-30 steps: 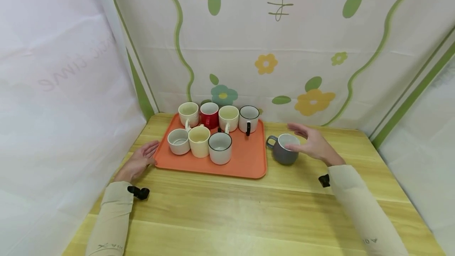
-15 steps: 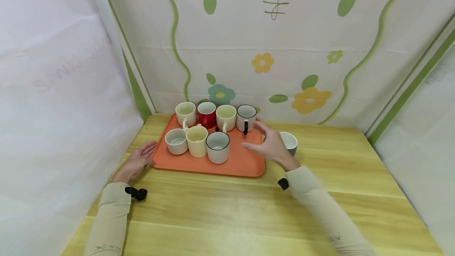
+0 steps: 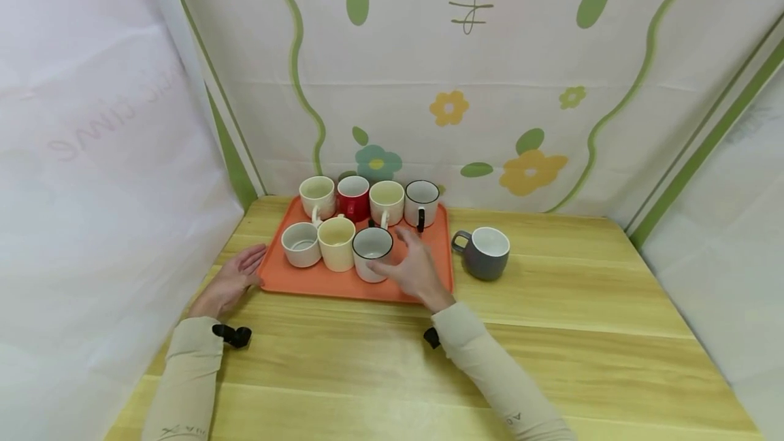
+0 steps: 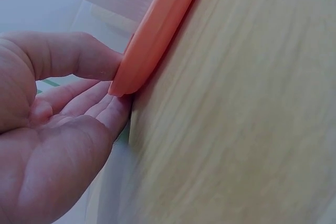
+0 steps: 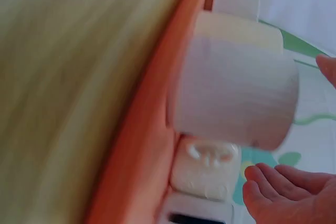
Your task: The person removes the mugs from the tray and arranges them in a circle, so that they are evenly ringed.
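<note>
An orange tray point(image 3: 422, 271) bears two rows of mugs. At its front left corner my left hand point(image 3: 235, 278) holds the rim, thumb on the edge and fingers along the outer side, as the left wrist view shows. My right hand point(image 3: 416, 271) hovers over the tray, thumb and fingers spread around the front white mug with a black rim point(image 3: 369, 265). In the right wrist view a gap shows between the fingers point(image 5: 278, 182) and that mug's wall. Left of it stand a cream-yellow mug point(image 3: 337, 247) and a low whitish cup point(image 3: 300, 250).
Behind are a cream mug point(image 3: 318, 196), a red mug point(image 3: 353, 199), another cream mug point(image 3: 387, 203) and a white mug with black rim and handle point(image 3: 421, 201). A grey mug point(image 3: 486, 260) stands on the wooden table point(image 3: 582, 312), right of the tray. A floral curtain point(image 3: 514, 107) closes the back.
My right hand has left the grey mug, which stays on the table, and moved left across the tray to the front black-rimmed white mug. My left hand stays at the tray's corner.
</note>
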The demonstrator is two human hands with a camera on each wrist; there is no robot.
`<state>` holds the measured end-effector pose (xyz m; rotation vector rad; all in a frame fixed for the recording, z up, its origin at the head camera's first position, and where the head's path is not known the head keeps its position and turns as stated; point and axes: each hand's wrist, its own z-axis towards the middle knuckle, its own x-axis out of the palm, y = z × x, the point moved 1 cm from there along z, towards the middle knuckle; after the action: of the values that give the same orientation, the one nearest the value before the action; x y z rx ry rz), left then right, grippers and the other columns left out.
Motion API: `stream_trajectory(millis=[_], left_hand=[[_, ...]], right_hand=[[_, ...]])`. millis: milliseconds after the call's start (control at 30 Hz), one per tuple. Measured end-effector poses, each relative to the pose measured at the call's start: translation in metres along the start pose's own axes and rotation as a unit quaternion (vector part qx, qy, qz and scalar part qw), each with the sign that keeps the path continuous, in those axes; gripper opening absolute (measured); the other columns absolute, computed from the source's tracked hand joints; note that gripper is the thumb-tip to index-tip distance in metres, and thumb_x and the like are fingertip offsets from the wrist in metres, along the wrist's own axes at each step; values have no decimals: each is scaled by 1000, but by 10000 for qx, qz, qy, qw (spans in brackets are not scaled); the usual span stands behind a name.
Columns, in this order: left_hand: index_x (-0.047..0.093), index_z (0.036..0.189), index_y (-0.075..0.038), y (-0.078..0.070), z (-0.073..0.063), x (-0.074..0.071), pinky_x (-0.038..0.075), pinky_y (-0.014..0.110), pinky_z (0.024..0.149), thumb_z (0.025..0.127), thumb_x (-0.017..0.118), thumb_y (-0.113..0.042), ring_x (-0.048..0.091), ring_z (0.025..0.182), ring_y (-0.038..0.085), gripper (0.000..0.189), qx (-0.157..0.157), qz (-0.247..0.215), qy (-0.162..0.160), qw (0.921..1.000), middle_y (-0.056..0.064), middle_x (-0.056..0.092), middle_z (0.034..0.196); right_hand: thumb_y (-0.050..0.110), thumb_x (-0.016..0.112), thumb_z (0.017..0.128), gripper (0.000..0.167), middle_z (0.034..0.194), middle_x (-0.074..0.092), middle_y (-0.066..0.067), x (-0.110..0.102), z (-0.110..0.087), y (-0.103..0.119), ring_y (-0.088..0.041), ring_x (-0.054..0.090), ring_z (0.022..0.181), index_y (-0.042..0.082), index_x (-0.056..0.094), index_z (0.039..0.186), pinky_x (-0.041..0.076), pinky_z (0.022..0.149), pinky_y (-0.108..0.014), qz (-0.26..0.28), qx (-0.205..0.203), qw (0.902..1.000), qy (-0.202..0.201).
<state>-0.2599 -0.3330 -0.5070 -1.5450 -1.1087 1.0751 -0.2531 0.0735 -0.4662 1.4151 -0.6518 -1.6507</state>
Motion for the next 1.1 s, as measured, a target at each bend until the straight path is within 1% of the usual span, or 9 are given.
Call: stream_trajectory(millis=[167,367,500,667,800,867,933,1000,1100], left_hand=[[4,169,1,1,-1,0,21,42,131,88,54,21,8,165,41,97,-12,-14,-13,10000,23,7,177],[4,169,1,0,-1,2,20,44,131,88,54,22,7,164,42,97,-5,11,-61,10000,24,6,177],[5,169,1,-1,-1,2,20,44,131,87,54,22,8,165,41,98,-23,13,-79,10000,24,7,177],[4,169,1,0,0,1,21,43,132,86,55,22,8,165,41,99,4,1,-45,10000,24,7,177],[5,169,1,2,-1,-1,32,29,128,87,55,21,9,165,41,98,45,3,6,10000,23,8,177],[5,169,1,3,-2,-1,38,18,121,87,55,21,9,164,42,98,83,-6,32,10000,24,8,177],[5,169,2,3,-3,-1,43,11,114,87,54,21,9,164,43,97,123,-26,40,9999,25,8,177],[5,169,3,3,-3,-1,45,8,108,87,54,21,9,164,44,97,147,-65,45,9999,26,8,176],[6,169,3,3,-2,-1,45,6,107,87,54,22,9,164,44,97,166,-103,35,9998,26,8,176]], right_hand=[[49,94,74,88,140,65,-7,19,2,0,-27,62,127,12,59,145,54,109,-50,74,-168,9993,-341],[44,95,74,77,126,70,-4,29,7,2,-22,68,112,11,64,136,59,95,-43,99,-208,9982,-553],[41,95,73,70,120,74,-5,32,11,5,-23,71,108,10,67,129,61,91,-42,-16,-284,9970,-715],[43,96,71,72,118,74,-6,32,15,6,-25,71,106,9,68,127,62,89,-43,-138,-211,9970,-735],[44,97,68,72,117,75,-5,29,14,5,-24,71,104,10,69,126,61,87,-42,-209,-211,9974,-653],[44,97,68,72,115,75,-3,26,12,5,-23,72,103,11,70,126,62,85,-40,-168,-241,9979,-573],[45,97,67,72,114,75,-1,21,8,6,-22,72,101,13,70,125,62,82,-38,-102,-253,9985,-476],[44,98,67,72,113,75,0,15,4,8,-21,72,99,14,69,126,63,80,-36,46,-276,9990,-345],[40,99,68,72,116,74,-1,4,-3,11,-21,72,100,15,68,128,63,81,-36,281,-394,9987,-126]])
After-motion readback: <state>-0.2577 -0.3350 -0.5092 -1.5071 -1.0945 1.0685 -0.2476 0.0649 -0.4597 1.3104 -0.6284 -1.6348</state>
